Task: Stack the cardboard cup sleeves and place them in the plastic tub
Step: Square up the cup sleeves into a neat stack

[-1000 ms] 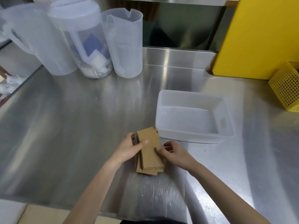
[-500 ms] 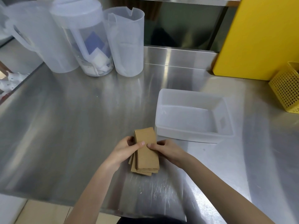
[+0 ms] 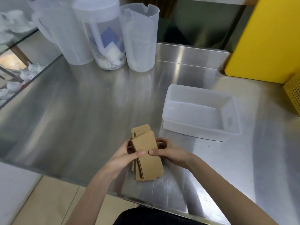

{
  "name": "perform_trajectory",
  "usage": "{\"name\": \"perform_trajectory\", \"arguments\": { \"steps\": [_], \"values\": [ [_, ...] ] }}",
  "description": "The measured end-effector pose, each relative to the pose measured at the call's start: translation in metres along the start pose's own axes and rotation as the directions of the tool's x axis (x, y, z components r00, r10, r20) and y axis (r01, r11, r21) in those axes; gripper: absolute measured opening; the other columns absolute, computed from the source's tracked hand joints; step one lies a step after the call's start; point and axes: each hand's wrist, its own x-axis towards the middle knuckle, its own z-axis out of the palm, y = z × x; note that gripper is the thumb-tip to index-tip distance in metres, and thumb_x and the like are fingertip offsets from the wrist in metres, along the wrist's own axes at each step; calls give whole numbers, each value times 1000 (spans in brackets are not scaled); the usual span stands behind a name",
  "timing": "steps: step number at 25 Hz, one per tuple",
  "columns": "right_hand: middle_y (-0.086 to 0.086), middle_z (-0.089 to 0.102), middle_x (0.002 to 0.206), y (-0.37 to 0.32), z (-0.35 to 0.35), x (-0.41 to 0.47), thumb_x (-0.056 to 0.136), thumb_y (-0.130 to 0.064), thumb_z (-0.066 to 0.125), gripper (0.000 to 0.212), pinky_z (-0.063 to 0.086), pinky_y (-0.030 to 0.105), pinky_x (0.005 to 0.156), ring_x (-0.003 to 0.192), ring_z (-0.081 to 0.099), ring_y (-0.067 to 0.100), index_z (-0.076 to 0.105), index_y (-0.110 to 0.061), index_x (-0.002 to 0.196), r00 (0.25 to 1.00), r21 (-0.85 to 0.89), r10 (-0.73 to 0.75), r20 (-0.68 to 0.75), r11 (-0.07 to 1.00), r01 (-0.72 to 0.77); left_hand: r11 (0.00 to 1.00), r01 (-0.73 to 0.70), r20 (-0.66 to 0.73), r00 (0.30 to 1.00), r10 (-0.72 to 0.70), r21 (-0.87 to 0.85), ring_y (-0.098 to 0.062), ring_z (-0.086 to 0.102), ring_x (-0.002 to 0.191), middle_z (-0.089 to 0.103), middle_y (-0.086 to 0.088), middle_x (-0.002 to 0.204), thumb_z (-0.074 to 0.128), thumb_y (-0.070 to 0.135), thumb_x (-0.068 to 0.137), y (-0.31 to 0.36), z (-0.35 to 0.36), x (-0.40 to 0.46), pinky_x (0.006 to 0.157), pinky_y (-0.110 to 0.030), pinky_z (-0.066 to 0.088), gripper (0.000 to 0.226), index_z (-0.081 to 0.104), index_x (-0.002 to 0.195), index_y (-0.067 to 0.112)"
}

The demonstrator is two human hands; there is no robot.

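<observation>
A stack of several flat brown cardboard cup sleeves is held near the front edge of the steel counter, its layers fanned slightly apart. My left hand grips the stack's left side, thumb on top. My right hand grips the right side, thumb meeting the left one on the top sleeve. The translucent plastic tub stands to the right and a little behind the stack, with nothing inside it.
Three translucent plastic pitchers stand at the back left of the steel counter. A yellow board leans at the back right, beside a yellow perforated basket. The counter's front edge runs just below my hands.
Both hands have closed around the sides of the stack, with thumbs now meeting on top. The stack has come slightly toward me and looks lifted off the counter.
</observation>
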Motion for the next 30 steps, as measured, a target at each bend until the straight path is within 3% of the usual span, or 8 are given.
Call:
{"name": "perform_trajectory", "arguments": {
  "steps": [3,8,11,15,19,25,28,30],
  "values": [
    [8,55,121,0,1,-12,69,-15,76,71,48,31,95,110,55,19,39,-10,129,999,-81,-31,-35,996,28,999,-43,17,999,43,-26,-12,52,115,54,-1,127,77,20,63,-6,4,-8,87,-20,45,82,34,133,18],
    [4,55,122,-1,-12,-38,71,-11,75,64,49,24,90,113,55,16,43,-22,124,965,-157,-209,-158,970,185,983,-167,16,986,168,-71,3,58,102,57,8,117,66,-4,73,2,26,-10,77,-8,51,68,38,129,21],
    [2,51,126,1,-23,-49,70,-13,75,58,48,22,94,118,49,10,43,-40,111,905,-241,-367,-214,918,315,977,-211,13,977,211,10,-9,55,114,56,2,125,71,5,70,11,36,-5,95,-24,50,67,41,126,26],
    [-1,46,131,18,-24,-51,72,-15,74,61,41,19,102,123,44,7,40,-46,112,889,-255,-393,-237,908,333,975,-174,40,985,171,140,-18,49,122,52,-2,133,76,21,67,9,44,0,108,-45,38,76,36,132,24],
    [4,45,139,38,-19,-45,69,-16,73,82,34,22,109,128,43,9,28,-20,136,904,-312,-368,-219,904,292,968,-134,98,989,115,213,-12,51,113,52,1,126,69,12,75,3,51,1,94,-20,44,70,30,132,20],
    [5,38,142,43,-12,-39,75,-24,66,85,31,22,111,130,40,12,12,-21,141,899,-410,-390,-198,866,286,964,-107,88,992,88,245,12,45,83,46,23,96,64,9,80,-7,64,6,62,10,35,52,41,126,0],
    [5,34,143,39,-8,-38,76,-29,60,85,26,5,104,131,35,11,9,-17,142,884,-480,-416,-214,833,276,956,-112,91,992,90,272,-1,53,97,53,3,124,66,16,78,-8,66,13,67,9,37,55,44,125,0],
    [6,27,146,40,-7,-37,75,-33,57,90,23,10,108,135,28,13,3,-12,143,877,-501,-425,-223,822,271,953,-116,93,991,93,280,-12,54,111,53,-9,131,68,25,73,-9,65,16,76,4,41,64,43,128,5]
  ]
}}
